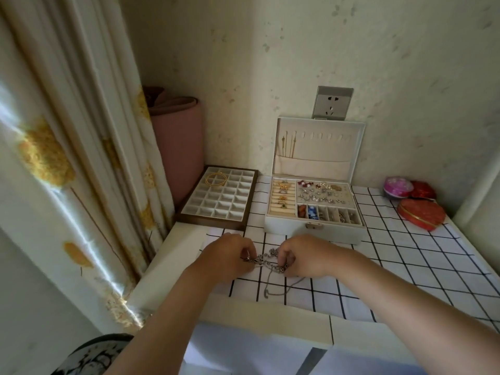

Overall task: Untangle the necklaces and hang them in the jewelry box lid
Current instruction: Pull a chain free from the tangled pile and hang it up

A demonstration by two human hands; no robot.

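Observation:
A tangle of silver necklaces point(267, 259) lies on the checked cloth, just in front of the white jewelry box point(313, 228). My left hand point(230, 254) pinches the tangle's left end. My right hand point(305, 255) pinches its right side. A thin chain loop point(273, 289) trails from the tangle toward me on the cloth. The box's lid point(319, 147) stands open against the wall, with a row of hooks and a cloth pocket. Thin gold chains point(288, 146) hang from the leftmost hooks. The other hooks are bare.
A compartment tray point(216, 201) with gold bangles sits left of the box. At the far right lie a red heart-shaped tin point(420, 213) and two small round boxes point(397, 186). A curtain point(67, 147) hangs on the left; a wall socket point(332, 102) is behind the lid.

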